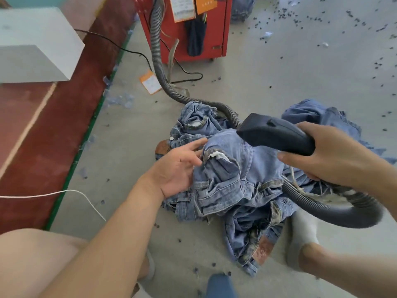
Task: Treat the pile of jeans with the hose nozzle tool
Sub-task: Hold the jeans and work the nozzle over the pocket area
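Observation:
A pile of light-blue jeans (232,186) lies crumpled on the grey floor in the middle of the head view. My right hand (326,155) grips the dark hose nozzle tool (275,133), whose tip hovers over the top pair, pointing left. A grey ribbed hose (159,67) runs from the nozzle across the pile and loops under my right arm. My left hand (178,166) rests against the left side of the top jeans, fingers spread and relaxed, palm turned toward the denim.
A red metal machine (219,29) stands at the back, the hose leading to it. A black cable (129,50) and a white cord (86,196) cross the floor. Dark scraps litter the floor at right. A white box (38,46) sits on a red platform, left.

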`<action>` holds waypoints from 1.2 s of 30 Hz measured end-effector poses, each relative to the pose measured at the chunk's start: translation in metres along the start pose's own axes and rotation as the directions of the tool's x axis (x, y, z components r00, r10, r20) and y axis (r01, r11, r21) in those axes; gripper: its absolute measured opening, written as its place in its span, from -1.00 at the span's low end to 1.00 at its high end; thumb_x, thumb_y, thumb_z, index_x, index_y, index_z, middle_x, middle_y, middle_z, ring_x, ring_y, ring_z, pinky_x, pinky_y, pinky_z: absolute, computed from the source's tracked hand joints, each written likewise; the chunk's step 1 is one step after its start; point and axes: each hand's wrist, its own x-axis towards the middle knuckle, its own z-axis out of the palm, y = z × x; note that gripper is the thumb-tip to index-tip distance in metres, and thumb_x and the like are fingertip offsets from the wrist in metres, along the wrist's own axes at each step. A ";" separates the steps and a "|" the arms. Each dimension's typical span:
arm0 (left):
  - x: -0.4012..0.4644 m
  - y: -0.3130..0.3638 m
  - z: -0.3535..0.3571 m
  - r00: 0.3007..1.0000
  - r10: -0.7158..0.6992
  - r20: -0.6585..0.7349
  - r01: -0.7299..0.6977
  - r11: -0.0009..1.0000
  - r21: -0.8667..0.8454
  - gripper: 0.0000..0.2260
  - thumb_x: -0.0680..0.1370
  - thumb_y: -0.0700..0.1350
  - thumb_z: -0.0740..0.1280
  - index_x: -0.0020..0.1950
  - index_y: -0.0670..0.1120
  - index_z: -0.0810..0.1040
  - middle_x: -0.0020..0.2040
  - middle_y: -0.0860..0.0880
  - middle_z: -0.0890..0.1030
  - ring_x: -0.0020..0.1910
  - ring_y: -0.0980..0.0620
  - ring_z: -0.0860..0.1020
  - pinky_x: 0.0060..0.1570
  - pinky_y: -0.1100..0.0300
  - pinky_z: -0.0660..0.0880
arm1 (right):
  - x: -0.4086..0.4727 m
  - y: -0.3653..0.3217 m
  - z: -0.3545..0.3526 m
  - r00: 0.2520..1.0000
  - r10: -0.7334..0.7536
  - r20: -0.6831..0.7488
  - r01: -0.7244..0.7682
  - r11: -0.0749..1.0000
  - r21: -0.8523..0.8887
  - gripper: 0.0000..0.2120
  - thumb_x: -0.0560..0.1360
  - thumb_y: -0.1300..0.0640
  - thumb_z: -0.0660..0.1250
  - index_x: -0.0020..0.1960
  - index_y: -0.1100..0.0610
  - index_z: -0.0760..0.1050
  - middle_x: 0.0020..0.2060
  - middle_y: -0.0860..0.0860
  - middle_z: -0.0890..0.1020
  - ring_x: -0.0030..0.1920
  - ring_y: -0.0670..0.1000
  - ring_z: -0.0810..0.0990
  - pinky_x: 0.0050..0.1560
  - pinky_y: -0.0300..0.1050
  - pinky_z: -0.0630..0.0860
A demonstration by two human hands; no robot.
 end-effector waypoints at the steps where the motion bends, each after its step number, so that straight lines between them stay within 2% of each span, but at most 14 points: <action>1: -0.001 0.001 0.000 1.000 0.020 -0.024 -0.019 1.000 0.014 -0.37 0.40 -0.40 0.24 0.48 -0.13 0.47 0.31 -0.14 0.64 0.23 -0.16 0.64 0.14 -0.05 0.62 | -0.002 -0.004 -0.001 1.000 -0.017 0.006 0.017 1.000 -0.006 -0.80 0.48 -0.01 0.49 -0.02 0.03 0.52 -0.43 -0.05 0.62 -0.54 -0.06 0.56 -0.50 -0.21 0.46; 5: -0.005 -0.002 0.005 0.995 0.094 -0.033 -0.094 0.996 0.004 -0.32 0.40 -0.45 0.28 0.52 -0.10 0.44 0.44 -0.21 0.53 0.31 -0.20 0.58 0.37 -0.12 0.48 | -0.007 -0.012 0.000 1.000 -0.024 -0.010 0.023 0.999 -0.034 -0.68 0.41 -0.14 0.50 -0.03 0.04 0.50 -0.46 0.03 0.59 -0.52 -0.05 0.55 -0.47 -0.11 0.47; 7: -0.006 -0.003 0.007 0.993 0.114 -0.026 -0.115 0.993 -0.034 -0.32 0.40 -0.45 0.28 0.51 -0.10 0.47 0.48 -0.22 0.49 0.35 -0.21 0.55 0.41 -0.12 0.44 | -0.006 -0.011 0.001 0.999 -0.008 -0.051 0.004 0.997 -0.081 -0.68 0.45 -0.13 0.47 0.01 0.05 0.50 -0.46 0.00 0.58 -0.51 -0.07 0.55 -0.42 -0.06 0.48; 11: -0.007 -0.004 0.011 0.993 0.105 -0.047 -0.107 0.993 -0.042 -0.33 0.39 -0.46 0.23 0.47 -0.10 0.52 0.45 -0.20 0.52 0.30 -0.18 0.59 0.18 -0.02 0.59 | -0.003 -0.007 0.004 0.966 0.031 -0.255 -0.086 0.975 -0.206 -0.71 0.48 -0.19 0.39 -0.10 0.04 0.50 -0.51 -0.02 0.57 -0.42 0.03 0.60 -0.39 -0.15 0.43; 13: -0.007 -0.004 0.011 0.993 0.094 -0.071 -0.094 0.996 0.005 -0.37 0.41 -0.45 0.20 0.46 -0.10 0.53 0.39 -0.22 0.58 0.26 -0.19 0.62 0.16 -0.05 0.62 | 0.000 -0.006 0.005 0.958 0.084 -0.273 -0.133 0.977 -0.165 -0.69 0.48 -0.23 0.38 -0.13 0.01 0.48 -0.54 -0.01 0.58 -0.43 0.05 0.60 -0.39 -0.11 0.48; 16: -0.005 -0.004 0.007 0.986 0.067 -0.150 -0.064 0.998 0.026 -0.45 0.42 -0.35 0.27 0.41 -0.11 0.56 0.37 -0.25 0.58 0.25 -0.22 0.61 0.25 -0.13 0.58 | 0.006 0.001 0.001 0.959 0.244 -0.146 -0.241 0.970 0.043 -0.64 0.48 -0.24 0.43 -0.03 0.04 0.48 -0.48 0.05 0.64 -0.48 0.04 0.62 -0.38 0.03 0.60; 19: -0.003 -0.004 -0.001 0.980 0.063 -0.188 -0.065 0.998 -0.006 -0.49 0.50 -0.33 0.19 0.44 -0.10 0.53 0.38 -0.24 0.58 0.32 -0.26 0.58 0.31 -0.17 0.53 | 0.010 0.008 -0.001 0.950 0.311 0.025 -0.312 0.949 0.042 -0.61 0.54 -0.13 0.46 0.13 0.09 0.39 -0.42 0.07 0.67 -0.47 -0.01 0.64 -0.47 -0.09 0.54; 21: -0.003 -0.005 -0.004 0.979 0.061 -0.194 -0.063 0.998 -0.002 -0.47 0.49 -0.33 0.20 0.45 -0.09 0.53 0.39 -0.24 0.58 0.37 -0.28 0.55 0.32 -0.18 0.52 | 0.011 0.012 -0.003 0.959 0.276 0.068 -0.276 0.961 -0.002 -0.75 0.61 -0.09 0.38 0.09 0.05 0.41 -0.45 0.01 0.67 -0.52 -0.05 0.61 -0.55 -0.22 0.46; 23: -0.003 -0.004 -0.004 0.978 0.062 -0.197 -0.064 0.998 0.000 -0.45 0.44 -0.31 0.24 0.44 -0.09 0.54 0.38 -0.23 0.58 0.34 -0.27 0.57 0.26 -0.16 0.57 | 0.010 0.012 -0.008 0.967 0.232 0.107 -0.228 0.973 -0.043 -0.82 0.62 -0.14 0.33 0.01 -0.04 0.48 -0.45 -0.01 0.68 -0.49 -0.03 0.64 -0.52 -0.22 0.51; 25: -0.004 -0.003 -0.003 0.977 0.065 -0.204 -0.070 0.997 -0.017 -0.43 0.42 -0.30 0.25 0.44 -0.10 0.54 0.38 -0.23 0.58 0.30 -0.25 0.60 0.20 -0.13 0.60 | 0.013 0.008 -0.012 0.960 0.225 0.165 -0.217 0.974 -0.064 -0.75 0.60 -0.20 0.32 -0.06 -0.03 0.53 -0.45 0.01 0.68 -0.47 0.01 0.65 -0.47 -0.20 0.55; 28: -0.005 -0.002 -0.001 0.979 0.065 -0.191 -0.071 0.997 -0.021 -0.41 0.40 -0.33 0.25 0.44 -0.10 0.54 0.38 -0.21 0.59 0.30 -0.24 0.60 0.18 -0.12 0.61 | 0.021 0.000 -0.004 0.949 0.245 0.200 -0.239 0.969 -0.054 -0.65 0.61 -0.18 0.32 -0.12 0.09 0.54 -0.47 0.07 0.66 -0.51 0.04 0.61 -0.47 -0.18 0.53; 30: -0.007 -0.004 0.001 0.988 0.061 -0.139 -0.062 0.998 -0.005 -0.38 0.38 -0.39 0.22 0.44 -0.10 0.53 0.36 -0.20 0.61 0.27 -0.22 0.62 0.16 -0.11 0.62 | 0.029 -0.005 0.009 0.962 0.234 0.138 -0.230 0.972 -0.048 -0.65 0.64 -0.14 0.29 -0.10 0.14 0.52 -0.46 0.10 0.65 -0.50 0.05 0.59 -0.46 -0.10 0.53; 33: -0.010 -0.006 0.004 0.995 0.062 -0.077 -0.059 0.997 0.051 -0.37 0.46 -0.49 0.11 0.47 -0.10 0.47 0.37 -0.22 0.59 0.29 -0.23 0.61 0.18 -0.12 0.62 | 0.035 -0.011 0.016 0.970 0.229 -0.079 -0.232 0.972 -0.041 -0.65 0.64 -0.15 0.28 -0.05 0.14 0.50 -0.40 0.13 0.65 -0.46 0.10 0.61 -0.45 -0.06 0.51; 36: -0.010 -0.006 0.007 0.994 0.066 -0.082 -0.062 0.997 0.045 -0.38 0.52 -0.54 0.11 0.50 -0.09 0.42 0.40 -0.24 0.57 0.34 -0.27 0.57 0.22 -0.15 0.60 | 0.029 -0.017 0.006 0.963 0.258 -0.074 -0.244 0.957 0.155 -0.61 0.51 -0.19 0.46 -0.10 0.16 0.56 -0.48 0.11 0.63 -0.55 0.04 0.56 -0.52 -0.13 0.48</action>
